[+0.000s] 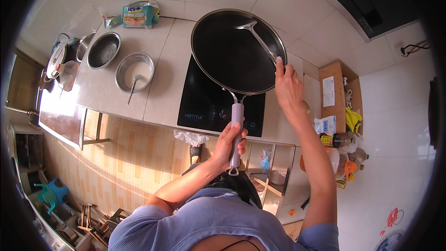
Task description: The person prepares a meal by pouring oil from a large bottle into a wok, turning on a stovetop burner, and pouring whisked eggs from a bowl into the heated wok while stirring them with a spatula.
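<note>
My left hand (230,143) grips the pale mauve handle (237,113) of a large black frying pan (226,52). The pan is above a black induction cooktop (202,101); whether its base touches the glass I cannot tell. In my right hand (290,85) is a metal spatula (261,40), its blade over the far right part of the pan. No food shows on the pan's dark inner surface. To the left on the counter, a metal bowl (150,66) holds a whitish liquid, and a spoon (135,85) leans in it.
Behind that bowl stands a dark-looking metal bowl (104,50); a teal food packet (139,15) sits against the wall. A cardboard box (332,90) and several bottles (339,140) crowd the right side. A range hood (369,3) overhangs at upper right. Below, a plastic bag (191,137) hangs at the counter edge.
</note>
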Demonstrator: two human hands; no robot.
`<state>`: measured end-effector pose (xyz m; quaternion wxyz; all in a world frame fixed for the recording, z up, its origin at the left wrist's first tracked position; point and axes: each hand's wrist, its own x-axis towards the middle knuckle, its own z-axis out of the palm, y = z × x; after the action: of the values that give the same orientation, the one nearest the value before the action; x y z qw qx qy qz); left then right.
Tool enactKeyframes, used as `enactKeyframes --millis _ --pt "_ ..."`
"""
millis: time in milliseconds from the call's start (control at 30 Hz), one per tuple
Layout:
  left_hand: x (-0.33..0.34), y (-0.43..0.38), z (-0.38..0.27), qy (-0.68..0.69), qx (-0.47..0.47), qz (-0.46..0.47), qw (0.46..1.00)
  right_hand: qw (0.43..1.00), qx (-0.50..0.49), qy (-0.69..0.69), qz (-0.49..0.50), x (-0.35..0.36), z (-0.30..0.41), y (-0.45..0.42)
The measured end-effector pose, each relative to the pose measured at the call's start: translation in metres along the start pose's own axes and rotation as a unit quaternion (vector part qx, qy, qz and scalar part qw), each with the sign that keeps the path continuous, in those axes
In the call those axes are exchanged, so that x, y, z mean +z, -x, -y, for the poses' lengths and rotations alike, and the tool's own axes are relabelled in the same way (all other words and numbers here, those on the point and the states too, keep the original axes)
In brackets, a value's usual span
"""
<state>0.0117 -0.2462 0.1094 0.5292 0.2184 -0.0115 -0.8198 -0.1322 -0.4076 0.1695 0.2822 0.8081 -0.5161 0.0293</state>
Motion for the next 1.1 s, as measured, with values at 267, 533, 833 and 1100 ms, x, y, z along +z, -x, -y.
enactKeyframes --millis 267,533,833,1100 --pt "0.001 -0.001 0.0 0.008 -0.015 -0.001 1.0 0.978 0.072 -0.091 0.175 -0.028 0.015 0.033" --pt "-0.007 0.0 -0.002 -0.024 -0.008 0.017 1.0 0.973 -0.052 -0.079 0.21 -0.182 -0.084 0.014" --pt "-0.008 0.001 0.0 0.016 -0.018 0.032 0.999 0.963 -0.103 -0.071 0.24 -0.127 -0.107 -0.013" --pt "-0.016 0.0 -0.014 0.077 -0.047 0.062 0.994 0.95 -0.043 -0.198 0.237 -0.148 -0.107 -0.047"
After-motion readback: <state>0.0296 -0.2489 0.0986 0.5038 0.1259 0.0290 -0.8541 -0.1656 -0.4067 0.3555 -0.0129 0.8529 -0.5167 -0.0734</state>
